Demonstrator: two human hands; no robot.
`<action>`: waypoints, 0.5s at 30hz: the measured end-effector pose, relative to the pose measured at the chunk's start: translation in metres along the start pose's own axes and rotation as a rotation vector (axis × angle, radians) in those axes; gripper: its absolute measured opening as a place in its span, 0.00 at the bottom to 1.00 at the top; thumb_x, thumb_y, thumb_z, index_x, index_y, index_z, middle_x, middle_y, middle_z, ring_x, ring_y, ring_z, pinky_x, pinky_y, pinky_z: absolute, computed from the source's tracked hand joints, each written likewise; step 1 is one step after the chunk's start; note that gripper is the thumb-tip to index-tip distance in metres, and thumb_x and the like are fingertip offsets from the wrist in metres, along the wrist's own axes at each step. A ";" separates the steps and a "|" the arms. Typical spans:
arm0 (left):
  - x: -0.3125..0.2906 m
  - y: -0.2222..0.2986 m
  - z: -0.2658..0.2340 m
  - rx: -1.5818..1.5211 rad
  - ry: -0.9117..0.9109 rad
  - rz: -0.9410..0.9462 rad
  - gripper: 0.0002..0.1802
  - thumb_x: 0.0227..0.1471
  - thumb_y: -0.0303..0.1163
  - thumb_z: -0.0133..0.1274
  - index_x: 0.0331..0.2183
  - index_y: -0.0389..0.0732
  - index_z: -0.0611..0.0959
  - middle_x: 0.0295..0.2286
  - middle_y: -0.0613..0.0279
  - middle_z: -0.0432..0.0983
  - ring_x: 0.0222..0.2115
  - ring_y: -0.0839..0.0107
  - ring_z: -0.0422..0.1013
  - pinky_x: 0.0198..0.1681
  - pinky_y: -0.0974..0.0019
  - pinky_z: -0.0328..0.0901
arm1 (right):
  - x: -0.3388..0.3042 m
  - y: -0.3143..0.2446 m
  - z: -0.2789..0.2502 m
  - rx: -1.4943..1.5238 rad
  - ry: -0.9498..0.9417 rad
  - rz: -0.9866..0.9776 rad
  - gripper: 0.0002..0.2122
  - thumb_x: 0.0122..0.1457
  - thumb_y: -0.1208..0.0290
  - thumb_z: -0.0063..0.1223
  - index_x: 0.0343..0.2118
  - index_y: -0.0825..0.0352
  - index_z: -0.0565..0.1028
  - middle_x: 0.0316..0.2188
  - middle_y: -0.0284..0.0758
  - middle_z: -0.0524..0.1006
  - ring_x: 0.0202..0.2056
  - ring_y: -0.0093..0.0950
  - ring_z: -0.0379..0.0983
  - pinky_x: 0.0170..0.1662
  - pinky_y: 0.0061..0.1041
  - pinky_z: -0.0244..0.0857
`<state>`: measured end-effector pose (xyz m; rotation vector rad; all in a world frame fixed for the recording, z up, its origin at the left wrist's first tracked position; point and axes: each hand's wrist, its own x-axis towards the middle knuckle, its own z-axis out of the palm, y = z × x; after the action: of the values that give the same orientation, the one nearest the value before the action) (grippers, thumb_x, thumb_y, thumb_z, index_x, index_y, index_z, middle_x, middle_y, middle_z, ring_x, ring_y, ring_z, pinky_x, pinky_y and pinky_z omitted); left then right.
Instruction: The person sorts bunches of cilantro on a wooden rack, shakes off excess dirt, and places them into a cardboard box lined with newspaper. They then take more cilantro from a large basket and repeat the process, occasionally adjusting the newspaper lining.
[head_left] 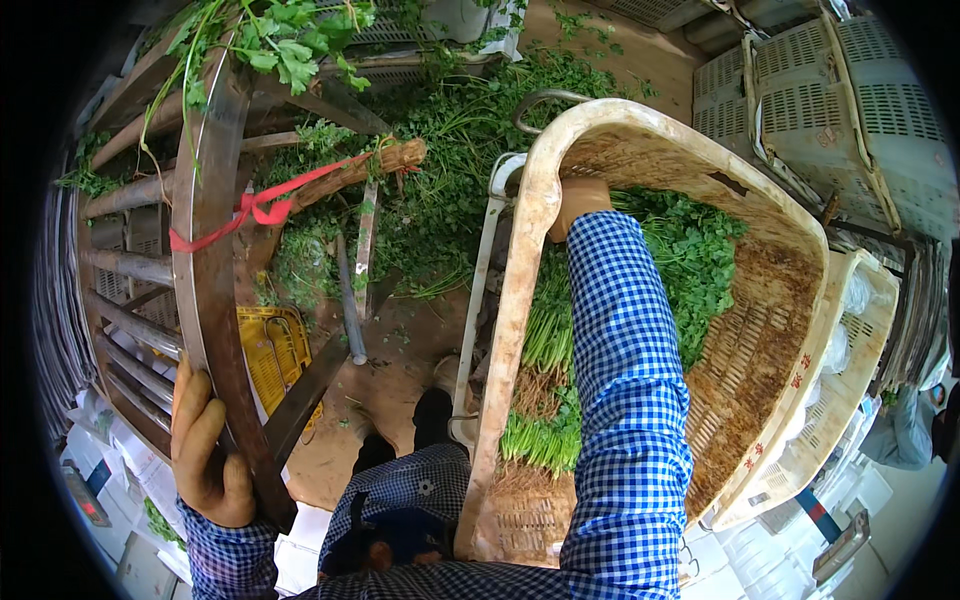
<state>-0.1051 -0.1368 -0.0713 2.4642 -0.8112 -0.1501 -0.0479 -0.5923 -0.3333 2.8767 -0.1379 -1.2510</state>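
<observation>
Greens [545, 345] lie in bunches inside a stained pale crate [518, 300], mostly on its left side, with leafy tops toward the far end and pale green stalks running down to brown roots; a second row lies nearer the person. The person's right sleeve [625, 360], blue and white checked, crosses over them. The right hand [582, 208] is by the crate's far left corner, mostly hidden by the sleeve; I cannot tell how far its fingers are spread or whether it holds anything.

The left hand [210, 450] lies against the near part of a brown rack [205, 280], fingers partly bent along the rail; whether it grips firmly is unclear. A red strip [270, 207] is tied around the rail and a stick [350, 178]. Loose leaves [430, 190] cover much of the floor [395, 345] between rack and crate. A yellow basket [275, 355] sits beyond the rail, and grey crates [820, 120] stand at far right.
</observation>
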 end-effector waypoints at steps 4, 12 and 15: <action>-0.002 0.002 0.000 0.003 0.010 -0.031 0.26 0.64 0.45 0.47 0.48 0.28 0.74 0.54 0.31 0.68 0.60 0.33 0.59 0.64 0.37 0.50 | 0.013 -0.009 0.008 0.058 0.138 0.113 0.18 0.68 0.69 0.41 0.58 0.60 0.74 0.61 0.37 0.70 0.60 0.34 0.69 0.59 0.35 0.67; -0.001 -0.001 0.000 0.004 0.010 -0.007 0.25 0.63 0.43 0.47 0.48 0.28 0.74 0.54 0.31 0.68 0.61 0.33 0.59 0.65 0.38 0.50 | 0.056 -0.007 0.036 0.157 0.054 0.243 0.20 0.70 0.64 0.34 0.59 0.57 0.74 0.62 0.35 0.70 0.60 0.30 0.69 0.57 0.35 0.68; -0.002 -0.001 0.001 -0.004 0.020 -0.015 0.25 0.64 0.43 0.47 0.49 0.29 0.75 0.54 0.32 0.68 0.61 0.34 0.59 0.65 0.39 0.51 | 0.018 -0.014 -0.001 0.113 0.037 0.260 0.17 0.68 0.66 0.39 0.55 0.59 0.78 0.57 0.37 0.75 0.55 0.32 0.74 0.54 0.35 0.70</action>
<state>-0.1066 -0.1353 -0.0732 2.4640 -0.7837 -0.1319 -0.0337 -0.5794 -0.3460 2.8510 -0.5793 -1.1756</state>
